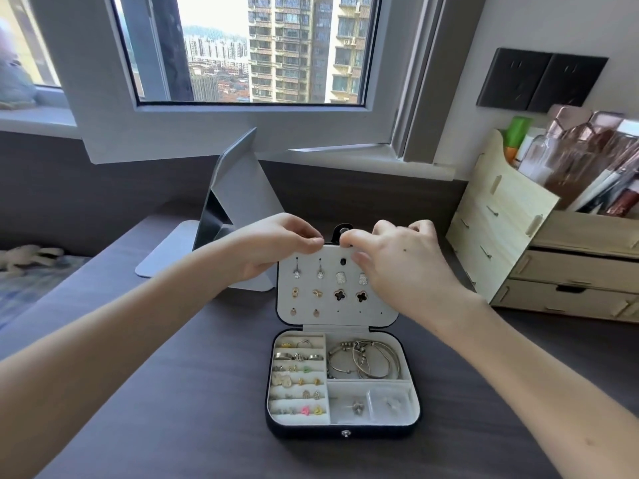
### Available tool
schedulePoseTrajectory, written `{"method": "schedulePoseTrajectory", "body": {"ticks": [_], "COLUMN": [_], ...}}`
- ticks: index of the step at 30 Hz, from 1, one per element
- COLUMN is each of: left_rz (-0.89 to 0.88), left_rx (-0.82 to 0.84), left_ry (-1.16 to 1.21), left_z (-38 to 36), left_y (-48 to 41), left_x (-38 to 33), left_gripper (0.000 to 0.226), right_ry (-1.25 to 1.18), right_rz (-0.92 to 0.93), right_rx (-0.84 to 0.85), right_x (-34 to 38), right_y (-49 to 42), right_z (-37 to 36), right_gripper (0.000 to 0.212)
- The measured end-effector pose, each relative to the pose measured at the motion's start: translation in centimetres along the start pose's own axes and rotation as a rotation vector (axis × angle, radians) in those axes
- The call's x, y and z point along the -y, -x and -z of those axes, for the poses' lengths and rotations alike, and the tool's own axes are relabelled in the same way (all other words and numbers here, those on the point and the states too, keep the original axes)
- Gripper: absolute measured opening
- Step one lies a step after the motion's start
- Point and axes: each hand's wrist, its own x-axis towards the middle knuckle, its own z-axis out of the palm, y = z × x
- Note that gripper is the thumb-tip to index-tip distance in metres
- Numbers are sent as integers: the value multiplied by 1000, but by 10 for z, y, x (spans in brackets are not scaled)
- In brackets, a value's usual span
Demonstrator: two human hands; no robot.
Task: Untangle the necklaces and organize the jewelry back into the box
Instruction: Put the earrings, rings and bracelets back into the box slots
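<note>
Through the head camera we look down on a dark, rounded-rectangle jewelry box [311,431] lying open on the grey-brown wood-grain tabletop [207,426]. Its white-lined lid [349,316] stands upright at the box's far side, studded with rows of earrings [340,294]. Our left hand [276,247] and right hand [404,261] are at the lid's top edge, close together but not touching. Each pinches that edge between curled fingertips and thumb, on either side of the black snap tab [343,232] that sticks up above the lid.

Inside the box, the left half holds white padded rolls with rings and small coloured studs [299,376] tucked in. The far right compartment holds a pile of silver bangles [364,361]. The near right compartment holds a small silver piece [358,406] and a clear little bag [389,402]. We cannot tell whether any necklace lies among them.

Beyond the box to the left stands a grey standing mirror [238,188]. To the box's right sits a pale wooden drawer organizer [501,216] filled with cosmetics.
</note>
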Motion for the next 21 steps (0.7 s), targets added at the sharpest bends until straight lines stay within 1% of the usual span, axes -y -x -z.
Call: {"method": "schedulePoseTrajectory", "body": {"ticks": [3, 4, 7, 9, 12, 15, 18, 20, 21], "left_rz": [-22, -27, -37, -53, -106, -212, -393, -509, -551], "left_rx": [-32, -37, -46, -62, -126, -207, -304, -356, -377], "left_ry": [-6, -12, -17, -43, -132, -231, -415, -457, -463], "left_z": [-2, -2, -4, -6, -11, -15, -18, -22, -23], "left_y": [2, 3, 6, 7, 11, 14, 19, 22, 25], "left_x": [0, 0, -2, -3, -4, 0, 10, 18, 22], "left_gripper": [6, 7, 7, 7, 9, 17, 21, 21, 21], "right_ry": [116, 116, 63, 50, 118, 145, -12, -159, -226], "right_rz": [6, 9, 2, 3, 37, 73, 115, 89, 60], "right_rx": [-119, -129, -80, -96, -221, -287, -424, -473, -488], "right_x": [4, 4, 4, 4, 6, 8, 3, 1, 1], "right_y": [2, 1, 0, -1, -2, -3, 0, 4, 6], "right_z": [1, 4, 9, 10, 5, 0, -8, -10, -10], "right_gripper": [32, 32, 32, 30, 20, 19, 14, 9, 16]}}
